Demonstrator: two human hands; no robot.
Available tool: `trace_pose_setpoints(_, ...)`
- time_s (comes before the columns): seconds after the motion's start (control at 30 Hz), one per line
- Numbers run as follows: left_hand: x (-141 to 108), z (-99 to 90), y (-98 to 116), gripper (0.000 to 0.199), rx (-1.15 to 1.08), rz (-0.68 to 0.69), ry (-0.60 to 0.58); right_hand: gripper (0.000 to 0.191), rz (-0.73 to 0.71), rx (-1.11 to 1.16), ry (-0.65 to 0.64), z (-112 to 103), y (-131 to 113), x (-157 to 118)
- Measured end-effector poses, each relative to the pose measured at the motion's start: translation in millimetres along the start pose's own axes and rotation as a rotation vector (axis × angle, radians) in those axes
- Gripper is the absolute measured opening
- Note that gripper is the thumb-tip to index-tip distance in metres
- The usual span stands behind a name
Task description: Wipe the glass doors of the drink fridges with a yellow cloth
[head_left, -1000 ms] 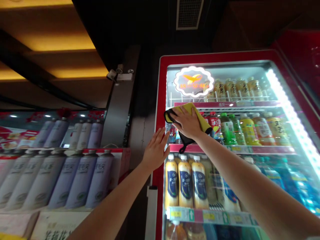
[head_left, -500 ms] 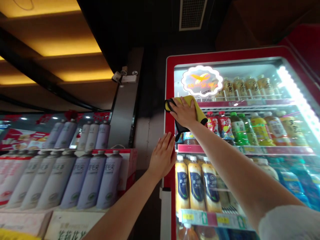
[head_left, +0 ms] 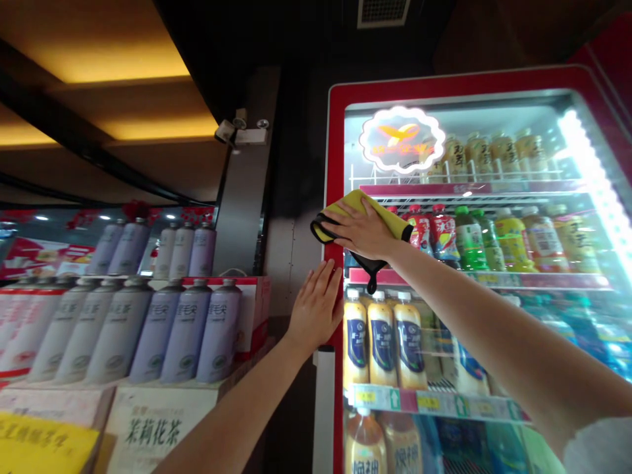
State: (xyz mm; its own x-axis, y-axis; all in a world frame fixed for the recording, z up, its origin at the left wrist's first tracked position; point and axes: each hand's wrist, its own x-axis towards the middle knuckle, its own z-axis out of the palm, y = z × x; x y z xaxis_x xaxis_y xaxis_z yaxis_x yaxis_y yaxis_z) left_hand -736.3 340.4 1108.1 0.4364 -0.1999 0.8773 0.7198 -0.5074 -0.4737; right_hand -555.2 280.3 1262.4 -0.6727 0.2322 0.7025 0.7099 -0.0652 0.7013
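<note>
My right hand (head_left: 363,230) presses a yellow cleaning cloth (head_left: 353,201) with black edging against the left part of the drinks fridge's glass door and its red frame (head_left: 334,151). Its fingers lie flat over the cloth, pointing left; the cloth's lower black corner with a small loop hangs below the palm. My left hand (head_left: 315,309) rests at the left edge of the fridge, lower down, fingers stretched upward and nothing in it. Behind the glass, red-capped bottles (head_left: 444,230) stand just right of the cloth.
Several shelves of bottled drinks (head_left: 382,342) fill the lit fridge, under a glowing sign (head_left: 402,139). To the left, pale purple and grey bottles (head_left: 217,332) stand on cartons (head_left: 162,421). A grey pillar (head_left: 247,178) with a lamp fixture (head_left: 251,136) rises behind.
My right hand and the cloth have shifted slightly down relative to the shelves, and the cloth's lower corner has swung right. The left hand stays at the fridge's edge. The view has tilted a little.
</note>
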Motion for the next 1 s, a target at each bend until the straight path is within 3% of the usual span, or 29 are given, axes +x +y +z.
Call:
trace_pose_setpoints(0.4, -13.6, -33.5, -3.0, 0.051, -0.062, -0.025, -0.054, 0.049, -0.073, 0.096, 0.003, 4.9, -35.6, -44.5)
trace_pose_setpoints(0.63, -35.7, -45.9, 9.6, 0.053, -0.103, -0.025, -0.081, 0.047, -0.007, 0.182, -0.079, -0.2, -73.1, -80.1)
trace_pose_setpoints(1.0, -74.7, -52.7, 37.0, 0.051, -0.132, -0.044, -0.124, 0.048, 0.051, 0.239, 0.001, 14.3, -136.3, -153.0)
